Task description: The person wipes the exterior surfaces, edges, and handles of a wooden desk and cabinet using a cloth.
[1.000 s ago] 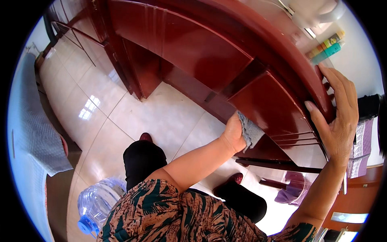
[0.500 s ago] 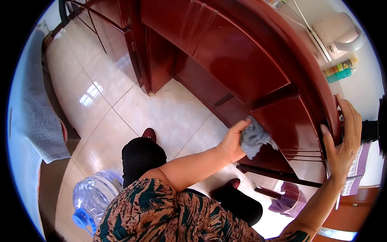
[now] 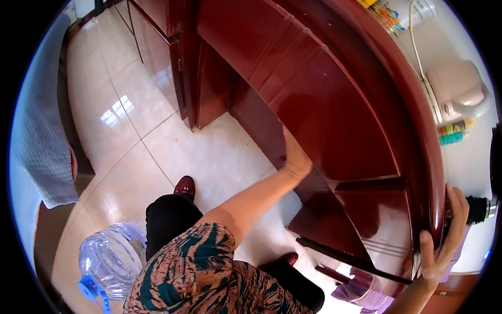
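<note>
My left hand reaches under the front panel of a glossy dark red wooden desk, into the knee space. The panel hides its fingers, and the grey cloth is out of sight. At the right, my right hand grips the desk's rounded edge, with its thumb on the front side and its fingers over the top. A small drawer front lies between the two hands.
A clear plastic water bottle with a blue cap stands at the lower left. A bed with a pale blue-grey cover is at the left. On the desktop are a pink-beige appliance, a green tube and a black cylinder.
My left hand has moved up and left, from beside the drawer to behind the front panel, and the grey cloth it held has gone from view. My right hand stays on the desk's edge.
</note>
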Demonstrator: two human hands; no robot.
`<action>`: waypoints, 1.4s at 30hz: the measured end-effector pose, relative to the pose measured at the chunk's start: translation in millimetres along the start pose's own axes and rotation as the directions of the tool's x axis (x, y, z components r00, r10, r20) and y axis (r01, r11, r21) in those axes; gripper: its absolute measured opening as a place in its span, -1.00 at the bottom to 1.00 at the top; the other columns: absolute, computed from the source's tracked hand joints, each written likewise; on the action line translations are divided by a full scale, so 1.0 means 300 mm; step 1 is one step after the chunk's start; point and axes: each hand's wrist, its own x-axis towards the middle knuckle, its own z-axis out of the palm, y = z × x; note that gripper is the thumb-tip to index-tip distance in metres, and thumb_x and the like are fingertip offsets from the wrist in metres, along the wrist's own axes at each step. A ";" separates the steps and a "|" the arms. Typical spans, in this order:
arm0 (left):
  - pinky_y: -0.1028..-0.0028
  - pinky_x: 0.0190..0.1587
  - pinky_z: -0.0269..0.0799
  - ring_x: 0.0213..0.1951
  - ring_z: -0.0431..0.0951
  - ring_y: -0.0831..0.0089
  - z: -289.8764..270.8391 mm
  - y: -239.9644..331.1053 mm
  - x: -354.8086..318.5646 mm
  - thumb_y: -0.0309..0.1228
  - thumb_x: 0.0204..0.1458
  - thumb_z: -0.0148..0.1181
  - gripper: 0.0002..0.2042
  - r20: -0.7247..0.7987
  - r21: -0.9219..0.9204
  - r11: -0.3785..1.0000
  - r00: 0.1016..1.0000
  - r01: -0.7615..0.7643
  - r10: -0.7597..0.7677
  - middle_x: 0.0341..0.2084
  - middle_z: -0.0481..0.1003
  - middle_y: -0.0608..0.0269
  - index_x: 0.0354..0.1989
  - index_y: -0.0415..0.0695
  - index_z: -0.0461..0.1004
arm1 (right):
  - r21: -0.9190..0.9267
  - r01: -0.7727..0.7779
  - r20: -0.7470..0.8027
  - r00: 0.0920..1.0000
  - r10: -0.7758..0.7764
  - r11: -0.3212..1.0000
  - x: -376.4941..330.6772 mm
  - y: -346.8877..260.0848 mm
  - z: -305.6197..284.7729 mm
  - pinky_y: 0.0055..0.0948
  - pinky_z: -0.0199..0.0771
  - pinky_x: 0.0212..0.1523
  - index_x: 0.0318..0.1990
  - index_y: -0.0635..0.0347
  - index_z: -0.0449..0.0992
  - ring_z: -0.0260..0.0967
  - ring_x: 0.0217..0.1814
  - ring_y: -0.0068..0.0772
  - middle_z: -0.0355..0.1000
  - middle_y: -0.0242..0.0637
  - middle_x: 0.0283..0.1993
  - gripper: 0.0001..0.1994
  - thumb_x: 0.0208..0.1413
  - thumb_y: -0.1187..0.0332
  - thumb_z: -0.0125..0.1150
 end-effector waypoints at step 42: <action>0.24 0.45 -0.46 0.47 -0.42 0.13 -0.315 -0.193 0.144 -0.22 0.30 -0.18 -0.36 -0.523 0.128 0.836 0.753 0.533 -0.400 0.46 -0.35 0.00 0.47 -0.09 -0.26 | 0.311 -0.003 -0.041 0.999 0.017 0.950 0.370 -0.134 0.060 -0.28 0.26 0.21 0.15 0.22 0.35 0.32 0.13 -0.29 0.32 -0.25 0.06 -0.19 -0.10 -0.28 0.08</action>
